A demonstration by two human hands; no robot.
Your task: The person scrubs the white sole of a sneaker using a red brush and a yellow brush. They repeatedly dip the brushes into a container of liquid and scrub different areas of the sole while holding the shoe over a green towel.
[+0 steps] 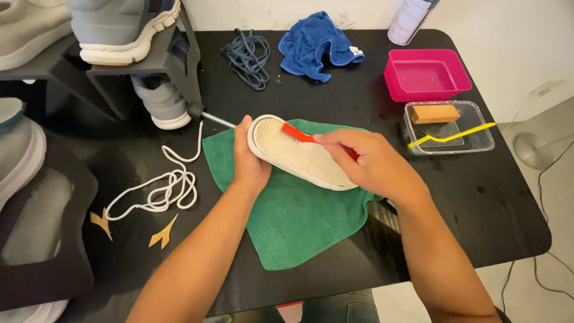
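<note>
A black table (335, 90) carries the work. At twelve o'clock from the shoe lie a crumpled blue cloth (314, 45) and a tangle of dark laces (246, 55); at one o'clock stands a pink tub (426, 74), with a pale spray can (409, 19) beyond it. At three o'clock a clear tray (449, 128) holds a tan block (434, 113) and a yellow wire-like tool (451, 135). At nine o'clock a loose white lace (160, 186) sprawls, and at ten o'clock a dark stand (149, 72) bears grey shoes (122, 27). Nothing blocks the hands.

The left hand (248, 161) is clamped on the toe end of a shoe (299, 154), fingers curled under, thumb on the rim. The right hand (371, 161) is closed around a red-handled brush (297, 133), whose tip rests on the sole.

The shoe lies sole-up at the table's centre, over a green cloth (293, 215). Its sole is pale cream with fine ribbing and a white rim, angled from ten o'clock to four o'clock.
</note>
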